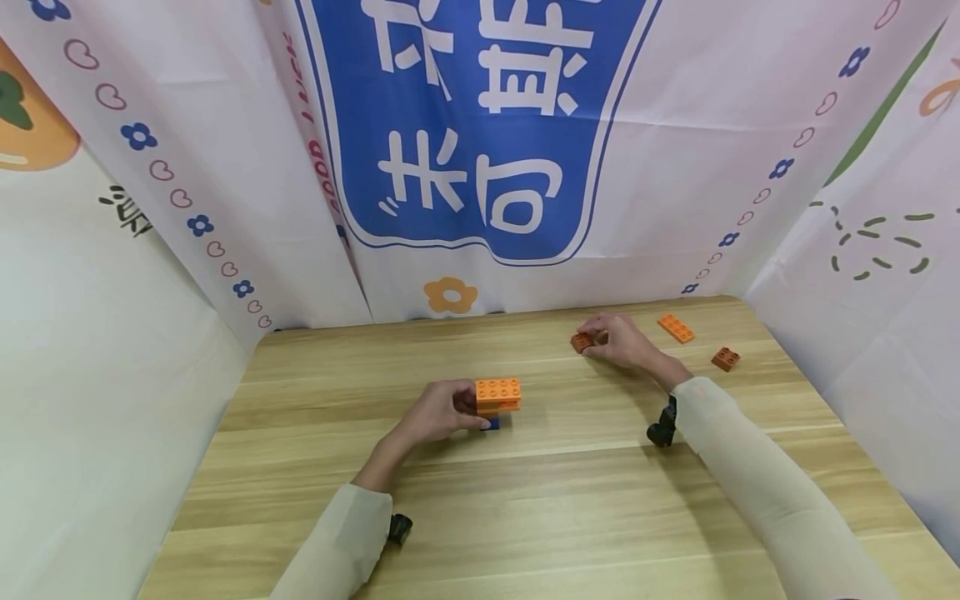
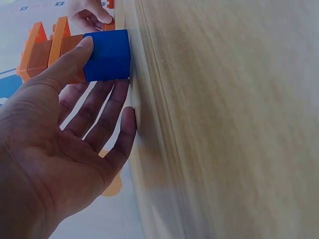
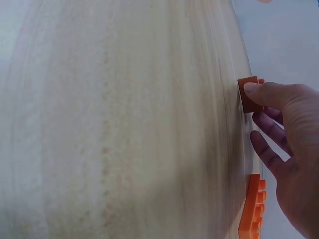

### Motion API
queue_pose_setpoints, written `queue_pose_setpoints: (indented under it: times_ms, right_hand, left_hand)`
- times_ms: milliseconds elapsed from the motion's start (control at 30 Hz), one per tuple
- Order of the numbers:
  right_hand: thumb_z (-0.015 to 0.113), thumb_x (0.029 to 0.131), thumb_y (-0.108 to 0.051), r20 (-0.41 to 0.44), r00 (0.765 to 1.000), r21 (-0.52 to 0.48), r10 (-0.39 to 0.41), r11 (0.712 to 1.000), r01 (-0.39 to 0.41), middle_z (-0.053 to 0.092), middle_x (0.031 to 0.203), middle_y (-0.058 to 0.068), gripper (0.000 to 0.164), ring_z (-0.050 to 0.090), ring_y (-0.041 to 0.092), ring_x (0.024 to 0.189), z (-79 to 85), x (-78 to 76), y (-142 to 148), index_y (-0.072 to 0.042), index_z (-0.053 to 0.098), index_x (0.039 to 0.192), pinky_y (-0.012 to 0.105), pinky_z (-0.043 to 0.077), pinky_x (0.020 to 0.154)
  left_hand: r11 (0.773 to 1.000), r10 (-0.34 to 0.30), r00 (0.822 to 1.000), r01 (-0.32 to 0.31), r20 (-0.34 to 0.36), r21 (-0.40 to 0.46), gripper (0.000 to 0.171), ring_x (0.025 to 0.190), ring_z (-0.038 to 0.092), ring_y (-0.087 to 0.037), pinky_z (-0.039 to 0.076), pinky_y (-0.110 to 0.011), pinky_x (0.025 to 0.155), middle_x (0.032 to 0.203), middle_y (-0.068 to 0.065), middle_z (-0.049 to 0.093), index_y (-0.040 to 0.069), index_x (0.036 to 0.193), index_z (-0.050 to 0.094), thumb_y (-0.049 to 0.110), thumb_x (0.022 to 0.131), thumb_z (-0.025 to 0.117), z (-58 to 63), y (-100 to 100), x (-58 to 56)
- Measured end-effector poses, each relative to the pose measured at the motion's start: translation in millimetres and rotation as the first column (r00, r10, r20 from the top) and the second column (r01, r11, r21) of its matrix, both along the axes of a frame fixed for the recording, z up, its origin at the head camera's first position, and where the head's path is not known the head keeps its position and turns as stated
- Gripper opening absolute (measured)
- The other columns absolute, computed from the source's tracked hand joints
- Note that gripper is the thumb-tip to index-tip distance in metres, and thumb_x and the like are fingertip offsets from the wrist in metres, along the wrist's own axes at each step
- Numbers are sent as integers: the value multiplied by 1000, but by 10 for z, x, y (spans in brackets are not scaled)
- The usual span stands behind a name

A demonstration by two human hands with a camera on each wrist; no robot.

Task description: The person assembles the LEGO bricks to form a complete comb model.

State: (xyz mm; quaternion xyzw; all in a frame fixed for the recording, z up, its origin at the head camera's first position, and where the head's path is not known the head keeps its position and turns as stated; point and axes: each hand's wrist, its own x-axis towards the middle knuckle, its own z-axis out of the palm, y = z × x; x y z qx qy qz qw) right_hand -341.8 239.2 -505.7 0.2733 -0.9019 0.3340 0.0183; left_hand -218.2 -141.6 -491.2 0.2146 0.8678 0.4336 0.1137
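My left hand point(image 1: 441, 412) grips a small stack of toy building bricks near the middle of the table. At the bottom of the stack is a blue brick point(image 2: 107, 56), with the thumb against its upper edge. Above it, brown bricks alternate with wide orange plates; the top orange plate point(image 1: 498, 390) shows its studs. Farther back and to the right, my right hand point(image 1: 617, 340) pinches a small brown brick point(image 1: 581, 342) between thumb and fingers, low at the tabletop. In the right wrist view the thumb lies on the side of that brown brick point(image 3: 251, 98).
Right of my right hand, an orange plate point(image 1: 676, 327) lies near the table's back edge. A second brown brick point(image 1: 725, 359) sits close by, toward the right edge. A printed white cloth point(image 1: 660, 200) hangs behind the wooden table point(image 1: 525, 517) and at both sides.
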Motion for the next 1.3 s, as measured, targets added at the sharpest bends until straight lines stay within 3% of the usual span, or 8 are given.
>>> queue_pose_setpoints:
  times_ms: [667,1300]
  right_hand:
    - [89,86,-6,24,1000,17,1,1000,-1,73,114,15,38,69,28,98,-22,61,-2,1,77,120,42,61,85]
    - [90,86,-10,-68,995,27,74,997,-72,74,109,7,35,69,23,97,261,279,-105,-4,79,118,42,61,82]
  left_hand:
    - [1000,3,1000,-3,20,-12,24,86,66,-14,57,-29,78,97,0,74,11,97,70,16,85,91,-36,10,-23]
    - [1000,-22,999,22,25,0,25,88,69,-12,59,-29,79,99,0,75,10,98,71,16,85,91,-4,-19,-55]
